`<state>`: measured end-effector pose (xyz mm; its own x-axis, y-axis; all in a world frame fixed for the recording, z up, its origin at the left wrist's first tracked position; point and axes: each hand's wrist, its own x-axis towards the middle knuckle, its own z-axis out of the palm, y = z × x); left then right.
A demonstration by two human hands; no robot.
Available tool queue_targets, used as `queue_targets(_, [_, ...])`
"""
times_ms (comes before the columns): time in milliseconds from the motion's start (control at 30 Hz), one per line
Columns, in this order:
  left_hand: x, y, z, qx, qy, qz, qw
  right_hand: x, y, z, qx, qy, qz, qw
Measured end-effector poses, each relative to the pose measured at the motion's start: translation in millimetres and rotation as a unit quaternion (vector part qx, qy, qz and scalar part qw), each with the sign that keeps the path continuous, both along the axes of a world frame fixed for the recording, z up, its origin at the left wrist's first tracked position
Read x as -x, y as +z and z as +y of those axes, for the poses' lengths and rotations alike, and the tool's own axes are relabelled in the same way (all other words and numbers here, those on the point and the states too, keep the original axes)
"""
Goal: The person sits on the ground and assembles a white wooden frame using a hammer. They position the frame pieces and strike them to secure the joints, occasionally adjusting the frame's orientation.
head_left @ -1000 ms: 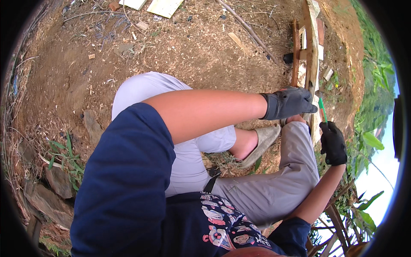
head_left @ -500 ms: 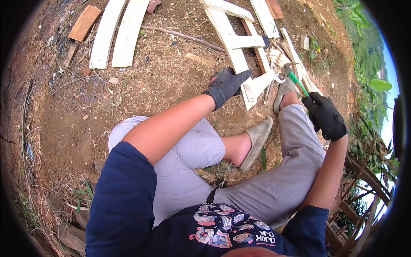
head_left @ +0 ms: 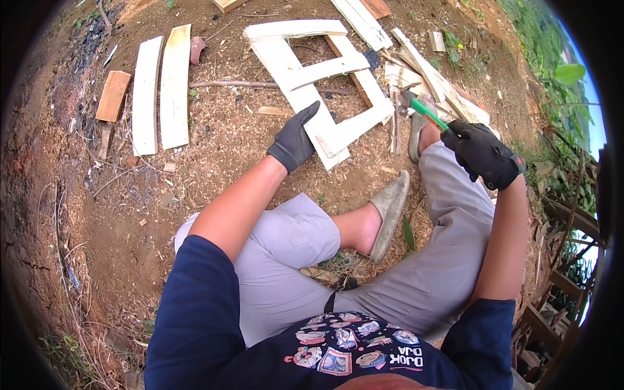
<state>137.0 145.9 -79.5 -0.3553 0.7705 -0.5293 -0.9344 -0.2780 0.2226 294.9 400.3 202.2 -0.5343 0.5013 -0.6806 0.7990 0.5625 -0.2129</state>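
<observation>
My left hand, in a black glove, is closed on the long side board of a pale wooden frame. The thumb lies along the board's top face, and the other fingers are mostly hidden. Several boards make up the frame, with crosspieces bridging two longer sides. In its black glove, my right hand is closed around the green handle of a hammer. The hammer's metal head points toward the frame's lower right corner, apart from it.
Two pale planks and a brown wood block lie at the left. More boards are piled right of the frame. A thin stick crosses the shavings-strewn soil. My shoe is near the frame's close end.
The view has turned. My left hand and the frame have shifted left relative to my feet. The hammer has moved slightly left, still in my right hand.
</observation>
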Motion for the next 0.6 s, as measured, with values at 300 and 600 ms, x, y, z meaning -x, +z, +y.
queue_targets(300, [62,65,-21,0.027,-0.019,0.38,0.924,-3,9,3,0.018,0.02,0.003,1.0])
queue_targets(600, [55,211,-54,0.359,-0.151,0.665,0.637,-15,15,7,0.002,0.0,0.025,1.0])
